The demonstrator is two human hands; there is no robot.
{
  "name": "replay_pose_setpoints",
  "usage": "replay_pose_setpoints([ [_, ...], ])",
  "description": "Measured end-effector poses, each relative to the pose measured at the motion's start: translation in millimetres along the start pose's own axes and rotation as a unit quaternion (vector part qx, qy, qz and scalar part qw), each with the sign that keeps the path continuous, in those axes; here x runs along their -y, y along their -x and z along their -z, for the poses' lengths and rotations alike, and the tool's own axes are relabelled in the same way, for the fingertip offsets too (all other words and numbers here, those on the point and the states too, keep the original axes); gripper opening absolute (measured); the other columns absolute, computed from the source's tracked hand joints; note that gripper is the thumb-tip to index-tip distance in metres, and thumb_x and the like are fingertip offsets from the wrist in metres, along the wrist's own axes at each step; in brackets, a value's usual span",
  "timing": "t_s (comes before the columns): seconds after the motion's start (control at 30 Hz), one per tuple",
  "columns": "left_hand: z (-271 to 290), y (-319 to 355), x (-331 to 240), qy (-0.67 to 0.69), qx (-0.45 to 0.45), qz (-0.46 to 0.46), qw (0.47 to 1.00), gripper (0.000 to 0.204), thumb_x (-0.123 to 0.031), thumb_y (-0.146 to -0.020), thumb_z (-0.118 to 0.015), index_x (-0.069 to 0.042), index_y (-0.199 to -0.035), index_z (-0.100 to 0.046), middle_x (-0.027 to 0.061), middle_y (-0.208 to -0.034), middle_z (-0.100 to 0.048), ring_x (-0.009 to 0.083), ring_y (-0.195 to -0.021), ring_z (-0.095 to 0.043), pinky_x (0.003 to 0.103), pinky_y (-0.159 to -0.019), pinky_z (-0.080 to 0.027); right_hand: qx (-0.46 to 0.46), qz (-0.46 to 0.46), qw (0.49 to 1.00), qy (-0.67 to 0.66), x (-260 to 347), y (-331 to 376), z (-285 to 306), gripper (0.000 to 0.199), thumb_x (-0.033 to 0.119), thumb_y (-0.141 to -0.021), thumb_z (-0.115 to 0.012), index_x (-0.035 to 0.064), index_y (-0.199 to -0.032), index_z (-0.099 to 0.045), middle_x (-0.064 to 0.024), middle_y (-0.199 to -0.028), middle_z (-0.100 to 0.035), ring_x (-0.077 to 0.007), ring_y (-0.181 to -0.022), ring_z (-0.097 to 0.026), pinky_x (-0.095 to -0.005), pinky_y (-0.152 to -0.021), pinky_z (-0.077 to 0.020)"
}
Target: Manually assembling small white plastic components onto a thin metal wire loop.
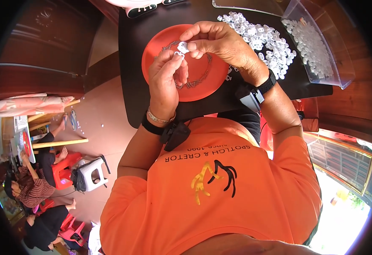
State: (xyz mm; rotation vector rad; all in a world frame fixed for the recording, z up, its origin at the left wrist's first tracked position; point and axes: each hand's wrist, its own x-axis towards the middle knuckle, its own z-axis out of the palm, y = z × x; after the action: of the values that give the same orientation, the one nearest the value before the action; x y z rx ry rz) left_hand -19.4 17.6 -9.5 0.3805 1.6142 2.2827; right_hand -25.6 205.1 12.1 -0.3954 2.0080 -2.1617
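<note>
Orange shirt [220,191] nearest. Left hand [165,83] and right hand [220,42] both pinched one small white plastic piece [182,47] above the orange plate [158,46]. Big white pile [266,42] remained; looked early.

Both forearms rise from the lower edge and bend inward, so the two hands meet. The left hand [165,78] stands upright, back toward the camera, fingertips pinched together at its top. The right hand [217,41] arches over just above it, fingers curled down, thumb and forefinger nipped against the left's fingertips.
</note>
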Motion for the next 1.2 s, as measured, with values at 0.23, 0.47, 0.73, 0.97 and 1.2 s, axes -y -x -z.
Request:
replay_pose_setpoints([
  [0.23,2.8,-0.1,2.5,0.022,0.001,-0.002,1.000,0.021,-0.019,-0.093,-0.046,-0.002,-0.084,-0.054,0.0047,-0.062,-0.051,0.0114,-0.052,-0.045,0.023,-0.049,-0.032,0.010,0.012,1.000,0.004,0.3,1.2,-2.5,0.020,0.005,-0.089,-0.063,0.0026,-0.109,-0.064,-0.0022,-0.094,-0.066,-0.0072,-0.081,-0.060,-0.0208,-0.072,-0.0495],
  [0.47,2.4,0.1,3.3,0.066,-0.022,-0.017,0.997,0.020,-0.018,-0.093,-0.046,-0.002,-0.085,-0.055,0.0061,-0.073,-0.058,0.0134,-0.063,-0.054,0.024,-0.056,-0.038,-0.001,0.029,0.999,0.033,-3.2,1.0,-10.6,0.019,0.006,-0.088,-0.062,0.0014,-0.106,-0.065,-0.0015,-0.086,-0.066,-0.0070,-0.075,-0.057,-0.0218,-0.068,-0.0467],
  [0.73,2.1,1.8,1.5,0.011,0.005,-0.018,1.000,0.018,-0.016,-0.091,-0.048,0.000,-0.086,-0.056,0.0057,-0.077,-0.059,0.0136,-0.065,-0.054,0.024,-0.058,-0.039,0.016,-0.002,0.994,0.110,-0.4,2.8,-11.4,0.021,0.009,-0.086,-0.065,0.0006,-0.105,-0.065,-0.0013,-0.080,-0.065,-0.0075,-0.077,-0.058,-0.0222,-0.069,-0.0466],
  [0.97,6.1,-3.3,2.0,0.144,0.039,0.003,0.989,0.019,-0.016,-0.091,-0.048,-0.002,-0.080,-0.054,0.0048,-0.069,-0.055,0.0121,-0.055,-0.047,0.023,-0.050,-0.035,0.059,0.061,0.987,0.138,6.6,6.9,-11.3,0.018,0.008,-0.089,-0.064,0.0003,-0.105,-0.065,-0.0034,-0.094,-0.067,-0.0114,-0.090,-0.062,-0.0247,-0.082,-0.0499],
  [1.2,6.2,-4.5,3.4,0.165,0.050,0.014,0.985,0.019,-0.019,-0.093,-0.045,-0.005,-0.080,-0.051,0.0073,-0.066,-0.054,0.0134,-0.053,-0.048,0.025,-0.047,-0.034,0.008,0.016,0.992,0.128,-3.4,1.3,-4.6,0.022,0.024,-0.089,-0.065,0.0035,-0.094,-0.069,0.0008,-0.075,-0.064,-0.0063,-0.070,-0.057,-0.0222,-0.067,-0.0481],
])
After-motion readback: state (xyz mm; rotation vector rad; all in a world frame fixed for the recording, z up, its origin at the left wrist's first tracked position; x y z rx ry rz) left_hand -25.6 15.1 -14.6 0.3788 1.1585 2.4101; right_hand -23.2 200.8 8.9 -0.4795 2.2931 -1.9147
